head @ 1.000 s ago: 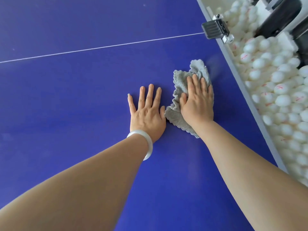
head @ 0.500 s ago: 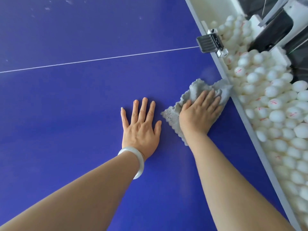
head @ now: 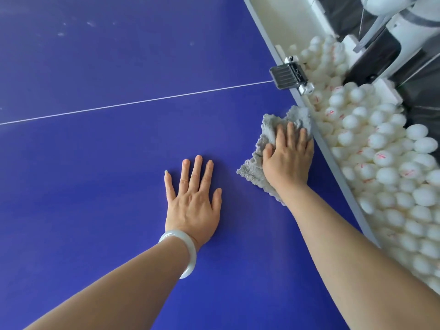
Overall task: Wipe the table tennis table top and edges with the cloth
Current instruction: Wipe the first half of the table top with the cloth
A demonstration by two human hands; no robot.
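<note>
1. Table tennis table top [head: 107, 175] filled most of the frame, a deep blue, matte surface seen from above at a slant.
2. A heap of white balls [head: 381, 163] lay packed beyond the table along the right side of the frame, many with red marks on them.
3. Dark netting and a black panel [head: 381, 55] stood in the upper right corner, with a white tube [head: 404, 27] crossing in front of them. What machine they belonged to could not be told.
4. A grey table edge [head: 345, 186] ran diagonally from the top centre down to the lower right, dividing the blue surface from the balls.
5. A thin white line [head: 142, 101] crossed the top from the left edge of the frame, rising rightward to the clamp.
6. The grey, fluffy cloth [head: 269, 129] lay crumpled on the blue surface right of centre, its far corner touching the grey edge.
7. The right hand [head: 288, 160] pressed palm down on the cloth, fingers nearly straight and close together, pointing up the frame, with the thumb at the cloth's left fold.
8. The left hand [head: 192, 203] lay flat on the bare surface at centre, fingers straight and spread, holding nothing, apart from the cloth.
9. A black clamp [head: 288, 76] gripped the table edge at the upper right, where the line ended.
10. A pale bracelet [head: 190, 256] circled the left wrist.
11. Faint whitish smudges [head: 60, 34] dotted the blue in the upper left.
</note>
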